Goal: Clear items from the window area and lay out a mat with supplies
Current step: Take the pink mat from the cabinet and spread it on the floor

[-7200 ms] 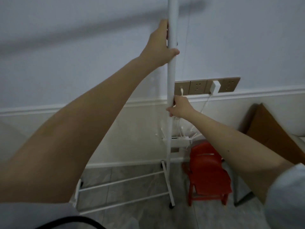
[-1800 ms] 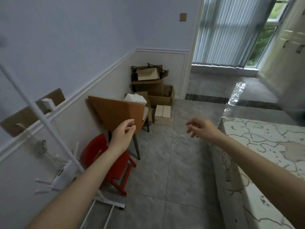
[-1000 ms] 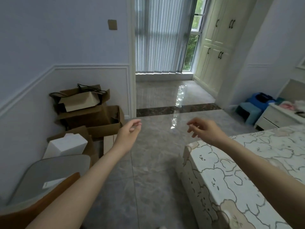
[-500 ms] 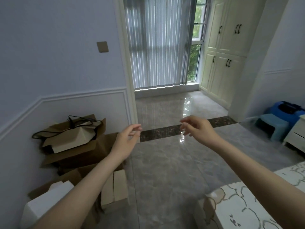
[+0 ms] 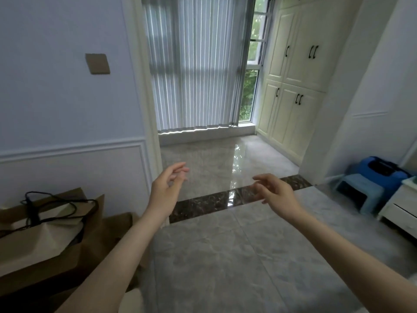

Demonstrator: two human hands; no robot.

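Note:
My left hand (image 5: 168, 185) and my right hand (image 5: 274, 192) are both raised in front of me, fingers loosely curled, holding nothing. Beyond them lies the window area: grey vertical blinds (image 5: 194, 64) cover most of a tall window (image 5: 252, 71), and a glossy grey tiled floor (image 5: 225, 159) runs up to the sill. A dark marble strip (image 5: 214, 203) crosses the floor at the threshold. No mat or supplies show in this view.
Brown paper bags and cardboard boxes (image 5: 45, 229) are stacked by the left wall. Cream cupboards (image 5: 293, 82) line the right of the window area. A blue stool (image 5: 361, 193), a blue bag (image 5: 381, 168) and a white bedside cabinet (image 5: 401, 208) stand at the right.
I let go of the white rack pole and turned right. The view has swung from the wall past the boxes and bed to face the window area, moving closer; both hands stay empty.

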